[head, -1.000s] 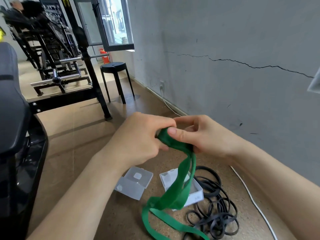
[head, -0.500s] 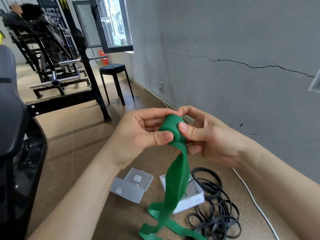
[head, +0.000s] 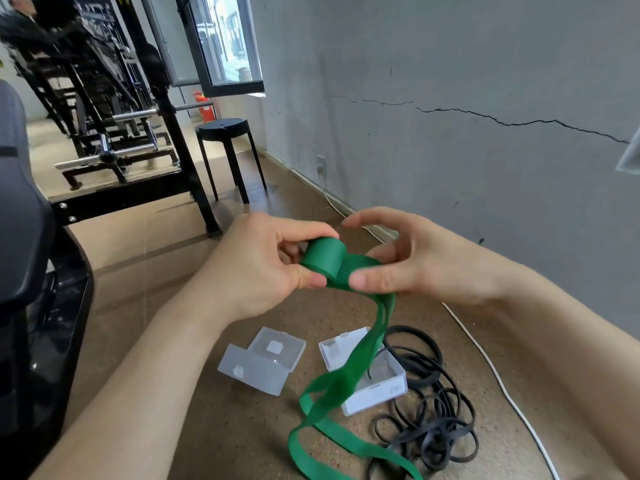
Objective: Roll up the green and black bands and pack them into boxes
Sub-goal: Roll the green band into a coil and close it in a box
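- The rolled part of the green band (head: 323, 257) is held in the air between the two hands, well above the floor (head: 145, 271).
- The left hand (head: 256, 268) is closed around this roll. The roll is gripped between the thumb below and the curled fingers (head: 308, 233) above.
- The right hand (head: 419, 268) is placed just to the right of the roll. The flat, unrolled strip is pinched there between the thumb on top and the fingers underneath, and the index finger is arched above the roll.
- From the right fingers the free strip is let down toward the floor, where it is laid in loose loops. This lower part is slightly blurred.
- Two clear plastic boxes are seen on the floor below the fingers. The open box (head: 263, 362) is found below the left fingers, with its lid folded out flat.
- The second box (head: 384, 386) is found below the right thumb and is partly covered by the hanging green strip.
- The black bands (head: 436, 414) are piled in a tangled heap on the floor, just beside the second box, on its right.
- A white cable (head: 502, 389) is laid along the floor to the right of the heap, near the grey cracked wall (head: 450, 64).
- A black stool (head: 225, 133) is seen far beyond the fingers, close to the same wall.
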Action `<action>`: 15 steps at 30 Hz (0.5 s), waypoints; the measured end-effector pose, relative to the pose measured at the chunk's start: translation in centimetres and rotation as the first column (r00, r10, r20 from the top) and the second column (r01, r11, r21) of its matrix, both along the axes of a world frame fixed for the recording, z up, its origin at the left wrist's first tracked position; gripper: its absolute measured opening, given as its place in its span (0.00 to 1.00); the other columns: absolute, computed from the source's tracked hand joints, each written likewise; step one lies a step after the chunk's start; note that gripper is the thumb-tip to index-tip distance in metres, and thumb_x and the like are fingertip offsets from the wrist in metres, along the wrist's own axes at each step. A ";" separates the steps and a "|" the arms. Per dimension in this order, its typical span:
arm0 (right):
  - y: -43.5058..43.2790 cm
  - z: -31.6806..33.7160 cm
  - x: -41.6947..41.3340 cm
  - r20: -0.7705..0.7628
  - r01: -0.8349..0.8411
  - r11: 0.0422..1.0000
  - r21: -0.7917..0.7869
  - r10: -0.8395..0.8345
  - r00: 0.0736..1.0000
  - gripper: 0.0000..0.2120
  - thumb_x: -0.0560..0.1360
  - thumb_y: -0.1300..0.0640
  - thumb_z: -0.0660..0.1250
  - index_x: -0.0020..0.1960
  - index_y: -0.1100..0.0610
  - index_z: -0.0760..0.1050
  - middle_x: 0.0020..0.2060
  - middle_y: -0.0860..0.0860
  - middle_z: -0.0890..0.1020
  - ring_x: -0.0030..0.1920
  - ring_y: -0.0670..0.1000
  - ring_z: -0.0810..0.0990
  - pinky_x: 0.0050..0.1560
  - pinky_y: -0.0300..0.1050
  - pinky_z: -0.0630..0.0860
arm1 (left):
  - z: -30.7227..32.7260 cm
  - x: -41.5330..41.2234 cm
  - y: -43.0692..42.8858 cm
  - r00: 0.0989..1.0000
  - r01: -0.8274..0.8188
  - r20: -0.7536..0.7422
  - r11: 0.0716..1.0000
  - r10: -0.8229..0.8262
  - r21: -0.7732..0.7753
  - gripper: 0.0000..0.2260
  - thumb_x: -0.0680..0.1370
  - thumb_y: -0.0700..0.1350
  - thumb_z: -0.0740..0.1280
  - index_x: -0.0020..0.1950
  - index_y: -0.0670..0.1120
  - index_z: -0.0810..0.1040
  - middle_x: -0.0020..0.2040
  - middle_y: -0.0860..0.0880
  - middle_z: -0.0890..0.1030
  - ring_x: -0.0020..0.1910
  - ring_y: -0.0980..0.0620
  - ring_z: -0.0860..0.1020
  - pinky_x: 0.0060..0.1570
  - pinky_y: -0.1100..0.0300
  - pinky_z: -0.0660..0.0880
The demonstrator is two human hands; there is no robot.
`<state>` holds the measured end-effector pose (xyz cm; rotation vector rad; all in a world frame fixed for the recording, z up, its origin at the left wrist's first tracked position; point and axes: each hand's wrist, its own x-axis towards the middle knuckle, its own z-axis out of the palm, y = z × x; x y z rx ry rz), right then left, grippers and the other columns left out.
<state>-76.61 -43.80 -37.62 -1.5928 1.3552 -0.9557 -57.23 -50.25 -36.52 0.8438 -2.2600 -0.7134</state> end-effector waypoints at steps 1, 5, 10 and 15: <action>-0.1 -0.1 -0.1 0.025 0.030 1.000 0.003 -0.030 0.999 0.32 0.64 0.42 0.76 0.64 0.47 0.70 0.36 0.52 0.85 0.36 0.50 0.81 0.40 0.48 0.77 | 0.0 -0.1 0.0 0.998 0.019 0.055 0.999 -0.018 -0.030 0.22 0.65 0.36 0.78 0.46 0.63 0.82 0.40 0.47 0.83 0.36 0.51 0.77 0.41 0.61 0.75; -0.7 -1.3 1.1 0.010 0.144 0.988 -0.052 -0.143 0.990 0.25 0.69 0.48 0.74 0.62 0.52 0.69 0.25 0.48 0.78 0.24 0.44 0.73 0.27 0.36 0.69 | -0.6 -0.7 0.1 0.970 0.118 0.231 0.980 -0.080 -0.157 0.17 0.67 0.38 0.75 0.50 0.55 0.79 0.41 0.55 0.80 0.36 0.60 0.74 0.38 0.58 0.73; -1.1 -1.6 1.0 0.286 0.149 0.989 0.001 -0.143 0.947 0.21 0.69 0.58 0.75 0.54 0.54 0.65 0.31 0.57 0.76 0.28 0.50 0.69 0.28 0.38 0.64 | -0.6 -0.5 -0.3 0.988 0.063 0.151 0.982 -0.036 -0.177 0.25 0.66 0.37 0.78 0.59 0.55 0.81 0.47 0.62 0.79 0.40 0.64 0.74 0.40 0.74 0.67; -1.4 -2.1 1.1 0.389 0.132 0.991 0.029 -0.132 0.912 0.21 0.70 0.60 0.75 0.49 0.52 0.63 0.33 0.58 0.75 0.30 0.51 0.68 0.30 0.42 0.60 | -0.8 -0.6 -0.2 0.992 0.066 0.112 0.994 -0.056 -0.086 0.28 0.67 0.36 0.77 0.62 0.59 0.78 0.51 0.60 0.79 0.45 0.63 0.76 0.46 0.71 0.70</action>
